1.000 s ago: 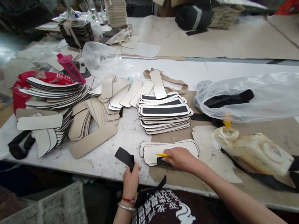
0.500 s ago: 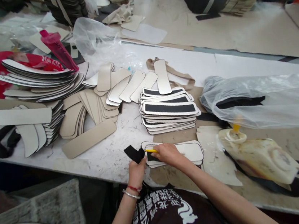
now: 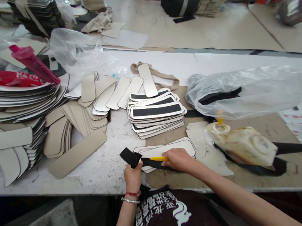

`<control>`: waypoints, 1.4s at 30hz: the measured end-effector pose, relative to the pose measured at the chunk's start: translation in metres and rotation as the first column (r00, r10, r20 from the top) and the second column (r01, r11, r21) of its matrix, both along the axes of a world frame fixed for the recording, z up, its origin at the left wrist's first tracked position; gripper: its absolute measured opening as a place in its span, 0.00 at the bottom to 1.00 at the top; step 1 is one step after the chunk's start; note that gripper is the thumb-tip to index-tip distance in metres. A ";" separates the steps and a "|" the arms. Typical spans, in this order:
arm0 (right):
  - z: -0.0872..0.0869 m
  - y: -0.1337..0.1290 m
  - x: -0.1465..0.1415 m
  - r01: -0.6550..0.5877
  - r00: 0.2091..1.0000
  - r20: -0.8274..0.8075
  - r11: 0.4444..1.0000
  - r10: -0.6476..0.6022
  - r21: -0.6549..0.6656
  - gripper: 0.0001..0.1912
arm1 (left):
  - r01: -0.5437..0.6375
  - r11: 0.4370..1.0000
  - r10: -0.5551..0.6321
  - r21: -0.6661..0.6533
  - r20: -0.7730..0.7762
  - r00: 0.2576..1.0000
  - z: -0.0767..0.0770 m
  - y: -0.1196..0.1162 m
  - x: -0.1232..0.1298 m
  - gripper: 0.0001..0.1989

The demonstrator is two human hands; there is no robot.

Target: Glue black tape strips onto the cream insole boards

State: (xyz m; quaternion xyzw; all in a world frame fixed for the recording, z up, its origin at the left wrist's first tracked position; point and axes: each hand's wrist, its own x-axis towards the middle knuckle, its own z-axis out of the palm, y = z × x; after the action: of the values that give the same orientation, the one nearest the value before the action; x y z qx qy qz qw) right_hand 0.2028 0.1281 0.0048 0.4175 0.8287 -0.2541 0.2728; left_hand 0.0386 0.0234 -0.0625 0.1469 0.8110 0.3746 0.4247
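Observation:
My left hand (image 3: 133, 176) pinches a black fabric strip (image 3: 127, 156) at the table's front edge; one end of it sticks up to the left. The strip runs right, across the lower part of some white rounded panels (image 3: 181, 146) in a small pile. My right hand (image 3: 179, 159) is closed round a slim yellow tool (image 3: 158, 159) that points left towards my left hand. Its kind I cannot make out. Part of the strip lies under my right fingers. Behind the pile stands a stack of white panels with black strips on them (image 3: 156, 110).
Loose beige panels (image 3: 79, 153) and curved stacked panels (image 3: 15, 104) spread over the left side. On the right lie a stained plastic jug (image 3: 250, 146) with a yellow piece at its mouth, and a clear plastic bag (image 3: 258, 92). A pink bottle (image 3: 34, 63) leans behind.
My right hand and the yellow tool have moved right, away from my left hand, and more black strip shows between them. The whole view has shifted to the right.

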 end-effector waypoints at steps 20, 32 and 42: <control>-0.019 0.022 0.092 0.501 0.862 -0.024 0.843 -0.507 0.194 0.18 | 0.083 0.995 -0.082 -0.053 0.022 0.996 -0.008 -0.006 0.001 0.19; -0.030 0.037 0.096 0.479 0.875 -0.001 0.864 -0.485 0.157 0.19 | 0.094 0.991 -0.098 -0.095 -0.042 0.994 -0.005 -0.003 0.001 0.21; -0.026 0.045 0.104 0.450 0.886 0.042 0.879 -0.461 0.159 0.21 | 0.125 0.984 -0.130 -0.124 -0.030 0.991 -0.012 -0.005 -0.002 0.21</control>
State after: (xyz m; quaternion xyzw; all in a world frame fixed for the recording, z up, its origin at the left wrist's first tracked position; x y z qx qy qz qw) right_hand 0.3064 0.1735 -0.0210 0.6289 0.7121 -0.2339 0.2067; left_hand 0.0361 0.0185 -0.0746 0.1794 0.8291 0.2938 0.4406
